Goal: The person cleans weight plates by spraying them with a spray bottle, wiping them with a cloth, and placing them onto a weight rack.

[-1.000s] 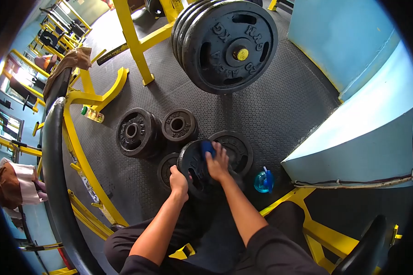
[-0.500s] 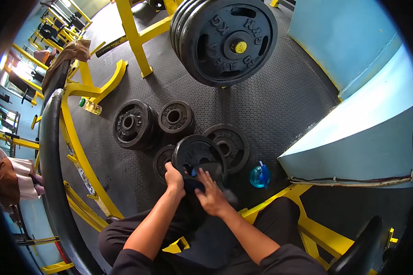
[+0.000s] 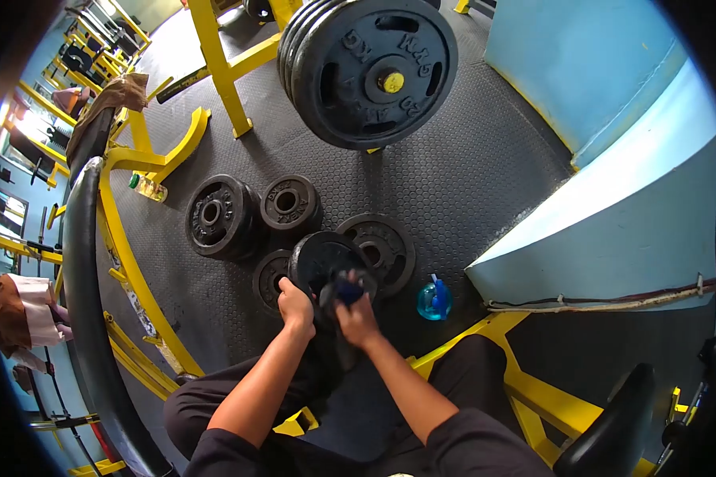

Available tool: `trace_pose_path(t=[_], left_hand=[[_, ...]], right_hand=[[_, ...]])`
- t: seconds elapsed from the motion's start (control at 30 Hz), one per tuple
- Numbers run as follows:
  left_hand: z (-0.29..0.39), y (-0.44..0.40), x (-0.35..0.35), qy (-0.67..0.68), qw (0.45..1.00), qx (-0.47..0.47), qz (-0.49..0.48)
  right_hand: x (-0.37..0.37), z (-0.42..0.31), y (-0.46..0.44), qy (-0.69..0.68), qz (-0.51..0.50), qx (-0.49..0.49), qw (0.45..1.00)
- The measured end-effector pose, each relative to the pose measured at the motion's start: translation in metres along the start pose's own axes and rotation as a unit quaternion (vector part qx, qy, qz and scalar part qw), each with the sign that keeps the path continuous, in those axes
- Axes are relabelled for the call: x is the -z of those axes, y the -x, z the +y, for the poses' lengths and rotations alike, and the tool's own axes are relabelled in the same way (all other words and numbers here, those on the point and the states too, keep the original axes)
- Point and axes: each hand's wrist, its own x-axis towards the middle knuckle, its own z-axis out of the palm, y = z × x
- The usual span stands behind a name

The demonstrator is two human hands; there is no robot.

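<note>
1. Textured black floor (image 3: 485, 183); stacked plates (image 3: 226, 220) standing on it.
2. Left hand (image 3: 296, 306) gripping near rim of tilted weight plate (image 3: 317, 254), ahead of the knees.
3. Right hand (image 3: 358, 322) blurred, closed on dark-blue cloth (image 3: 348, 292) over plate; contact unclear.

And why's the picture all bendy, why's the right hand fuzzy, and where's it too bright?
Head view: the scene bows and the corners go black, probably a very wide lens. Head view: the right hand and the dark blue thing in it smear, likely motion blur; the left hand looks clearer. Head view: the sloping wall ledge glares almost white.
</note>
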Motion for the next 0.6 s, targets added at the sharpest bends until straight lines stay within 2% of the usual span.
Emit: trace_pose_path(t=[0.07,0.13,0.2,0.23,0.3,0.33,0.37,0.4,0.43,0.53,0.6], left_hand=[[0.005,0.006,-0.004,0.011,1.000,0.007,-0.014],[0.008,0.019,-0.011,0.012,1.000,-0.016,-0.019],[0.010,0.028,-0.016,0.032,0.998,-0.017,-0.042],[0.014,0.037,-0.020,0.038,0.997,-0.008,-0.061],[0.023,0.059,-0.022,0.055,0.995,0.009,-0.087],[0.025,0.060,-0.021,0.058,0.994,0.000,-0.090],[0.022,0.056,-0.015,0.034,0.987,0.005,-0.158],[0.018,0.051,-0.008,0.005,0.975,0.011,-0.224],[0.016,0.050,-0.003,0.002,0.974,0.001,-0.225],[0.009,0.043,-0.006,-0.030,0.985,0.049,-0.163],[0.005,0.040,-0.005,-0.009,0.987,0.084,-0.138]], right_hand=[[0.011,-0.010,0.029,-0.056,0.018,0.035,0.998],[0.047,-0.025,0.054,-0.049,-0.109,-0.198,0.973],[0.057,-0.016,0.082,-0.016,0.039,-0.076,0.996],[0.059,-0.009,0.088,-0.012,0.045,-0.072,0.996],[0.064,0.006,0.091,0.093,0.084,-0.157,0.980],[0.068,0.007,0.087,0.092,0.089,-0.148,0.981],[0.070,0.007,0.084,0.185,-0.021,-0.225,0.956],[0.071,0.004,0.084,0.272,-0.130,-0.297,0.906],[0.072,-0.002,0.087,0.266,-0.124,-0.293,0.910],[0.094,-0.017,0.081,0.343,-0.143,-0.272,0.888],[0.106,-0.026,0.078,0.356,-0.258,-0.351,0.827]])
